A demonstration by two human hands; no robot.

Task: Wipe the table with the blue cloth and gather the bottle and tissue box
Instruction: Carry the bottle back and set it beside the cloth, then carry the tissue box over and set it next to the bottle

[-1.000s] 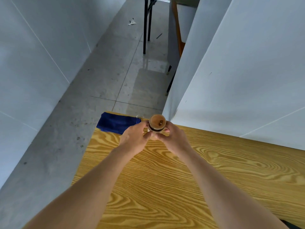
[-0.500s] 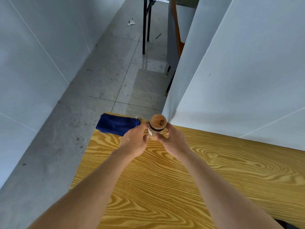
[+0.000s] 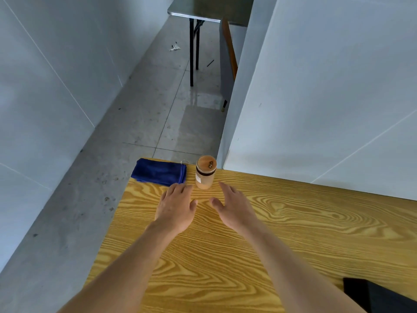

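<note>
The bottle [image 3: 205, 172] stands upright at the far left corner of the counter [image 3: 293, 222], close to the far edge and just in front of the white wall panel's corner. Its wooden lid is on and faces the camera. Tucked there, it is out of the open middle of the counter, which reads as a deliberate parking spot: gathered to the corner so the broad surface is free.

The cloth [image 3: 159, 174] lies folded just left of the bottle, near it but seemingly not touching, with its left end hanging over the counter's left edge. Folded and flat, it looks put aside rather than in use, so the wiping is probably over.

Both hands hover on the near side of the bottle. The left hand [image 3: 177, 208] is spread, fingers loose, holding nothing; its fingertips reach close to the cloth's near edge. The right hand [image 3: 234, 210] is likewise spread and empty, its grip slack. Neither touches the bottle.

The tissue box is not in view, so gathering it likely remains.
</note>
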